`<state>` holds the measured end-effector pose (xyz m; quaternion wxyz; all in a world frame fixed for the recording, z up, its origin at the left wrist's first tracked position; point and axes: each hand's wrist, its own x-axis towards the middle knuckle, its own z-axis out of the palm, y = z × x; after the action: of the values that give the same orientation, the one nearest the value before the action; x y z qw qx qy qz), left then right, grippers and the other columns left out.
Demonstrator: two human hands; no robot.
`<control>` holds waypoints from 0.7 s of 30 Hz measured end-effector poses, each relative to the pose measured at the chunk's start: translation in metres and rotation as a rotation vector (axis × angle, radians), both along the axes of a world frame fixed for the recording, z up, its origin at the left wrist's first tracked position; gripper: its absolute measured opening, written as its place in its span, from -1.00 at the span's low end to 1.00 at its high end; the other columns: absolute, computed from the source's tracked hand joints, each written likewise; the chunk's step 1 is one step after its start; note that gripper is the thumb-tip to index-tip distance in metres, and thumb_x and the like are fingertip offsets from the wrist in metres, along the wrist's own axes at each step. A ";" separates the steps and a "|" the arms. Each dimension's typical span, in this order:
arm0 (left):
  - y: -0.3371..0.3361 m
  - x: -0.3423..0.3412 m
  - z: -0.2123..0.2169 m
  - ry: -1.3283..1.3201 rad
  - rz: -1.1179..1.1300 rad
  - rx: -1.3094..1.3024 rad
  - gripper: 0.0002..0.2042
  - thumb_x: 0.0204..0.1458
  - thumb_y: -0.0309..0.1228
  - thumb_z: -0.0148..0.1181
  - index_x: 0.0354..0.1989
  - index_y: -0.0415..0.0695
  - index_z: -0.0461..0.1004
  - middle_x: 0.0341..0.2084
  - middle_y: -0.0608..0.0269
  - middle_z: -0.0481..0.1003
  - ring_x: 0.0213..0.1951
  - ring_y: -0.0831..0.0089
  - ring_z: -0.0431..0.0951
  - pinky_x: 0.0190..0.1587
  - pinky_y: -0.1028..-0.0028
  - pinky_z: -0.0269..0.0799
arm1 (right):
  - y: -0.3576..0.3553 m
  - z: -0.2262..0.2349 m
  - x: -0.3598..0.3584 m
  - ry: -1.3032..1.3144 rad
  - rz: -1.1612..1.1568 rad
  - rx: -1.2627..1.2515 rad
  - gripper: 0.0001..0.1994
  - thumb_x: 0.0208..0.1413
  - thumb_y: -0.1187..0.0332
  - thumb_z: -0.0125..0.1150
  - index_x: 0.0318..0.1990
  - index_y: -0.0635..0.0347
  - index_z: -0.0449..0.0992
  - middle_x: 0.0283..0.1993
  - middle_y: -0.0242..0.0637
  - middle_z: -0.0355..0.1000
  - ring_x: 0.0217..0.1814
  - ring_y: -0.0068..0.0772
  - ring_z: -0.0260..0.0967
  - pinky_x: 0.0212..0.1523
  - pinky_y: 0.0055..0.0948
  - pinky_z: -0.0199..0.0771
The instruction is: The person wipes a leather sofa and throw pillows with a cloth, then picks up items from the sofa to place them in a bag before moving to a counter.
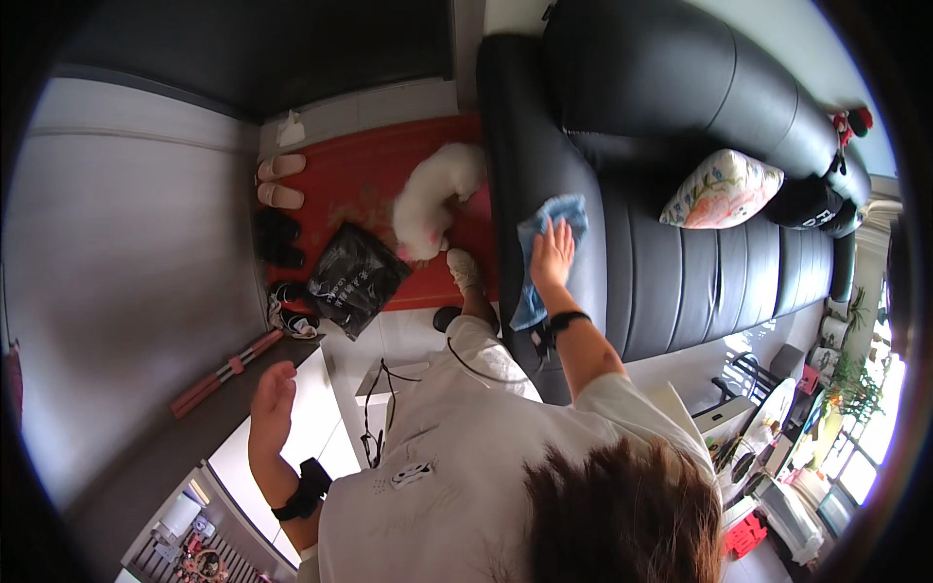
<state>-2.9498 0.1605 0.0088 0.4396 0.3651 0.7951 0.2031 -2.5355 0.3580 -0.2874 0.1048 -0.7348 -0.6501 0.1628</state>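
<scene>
My right hand (552, 255) lies flat on a blue cloth (533, 301), its fingers stretched out over the fabric. Under the cloth is the padded arm (530, 126) of a black leather sofa. Part of the cloth spreads beyond my fingertips, and a longer part trails toward my wrist. My left hand (272, 403) is raised over the edge of a cabinet on the left, fingers extended and close together, with nothing visible in it. Dark bands circle both wrists.
A white dog (428, 199) is on the red mat (364, 155) by my foot. Beside it lie a black plastic bag (358, 277), pink slippers (282, 181) and dark shoes. A floral cushion (724, 189) rests on the sofa seat. Pink rods (228, 372) lie on the cabinet.
</scene>
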 end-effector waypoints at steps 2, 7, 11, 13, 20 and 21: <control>0.010 0.000 0.002 -0.009 0.026 -0.021 -0.76 0.16 -0.38 -0.04 -0.03 -0.17 0.33 -0.21 0.28 0.40 -0.13 0.51 0.35 -0.04 0.54 0.24 | 0.061 0.004 -0.022 -0.089 0.109 0.026 -0.52 0.22 0.09 -0.26 0.29 -0.09 0.08 0.39 -0.13 -0.13 0.44 -0.12 -0.28 0.38 -0.20 -0.36; 0.019 0.004 0.008 0.024 0.193 -0.090 -0.76 0.17 -0.39 -0.03 -0.03 -0.18 0.34 -0.22 0.27 0.40 -0.12 0.50 0.35 -0.03 0.53 0.24 | 0.175 0.004 -0.053 -0.181 0.245 0.113 -0.54 0.21 0.07 -0.26 0.28 -0.26 0.10 0.41 -0.13 -0.20 0.44 -0.06 -0.28 0.37 -0.14 -0.37; 0.036 0.017 0.013 -0.081 0.310 -0.155 -0.76 0.16 -0.39 -0.01 -0.03 -0.18 0.34 -0.22 0.27 0.40 -0.12 0.48 0.35 -0.02 0.51 0.25 | 0.250 0.006 -0.073 -0.221 0.219 0.151 -0.55 0.20 0.06 -0.25 0.27 -0.34 0.11 0.40 -0.07 -0.22 0.44 -0.01 -0.33 0.36 -0.12 -0.35; 0.040 0.018 0.012 -0.071 0.299 -0.128 -0.75 0.16 -0.37 0.00 -0.03 -0.19 0.34 -0.21 0.26 0.40 -0.12 0.47 0.35 -0.03 0.50 0.26 | 0.268 -0.006 -0.080 -0.207 0.233 0.111 -0.54 0.20 0.04 -0.26 0.27 -0.35 0.10 0.40 -0.04 -0.23 0.43 0.01 -0.33 0.36 -0.10 -0.34; 0.067 0.022 0.005 -0.025 0.259 -0.163 -0.73 0.17 -0.34 0.00 -0.02 -0.20 0.34 -0.23 0.22 0.42 -0.15 0.46 0.37 -0.06 0.51 0.27 | 0.430 0.003 -0.096 -0.039 0.193 -0.022 -0.60 0.20 0.04 -0.26 0.17 -0.35 0.28 0.36 -0.04 -0.10 0.41 0.03 -0.24 0.35 -0.08 -0.34; 0.067 0.025 0.004 -0.036 0.254 -0.128 -0.73 0.17 -0.33 0.00 -0.02 -0.20 0.34 -0.24 0.22 0.43 -0.16 0.46 0.38 -0.07 0.51 0.28 | 0.424 0.000 -0.099 -0.038 0.189 -0.034 -0.60 0.20 0.04 -0.26 0.17 -0.35 0.28 0.36 -0.04 -0.10 0.41 0.03 -0.24 0.35 -0.08 -0.34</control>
<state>-2.9247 0.2278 0.0128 0.4468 0.2293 0.8383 0.2125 -2.6342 0.7822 -0.2877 0.0643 -0.6747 -0.7156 0.1691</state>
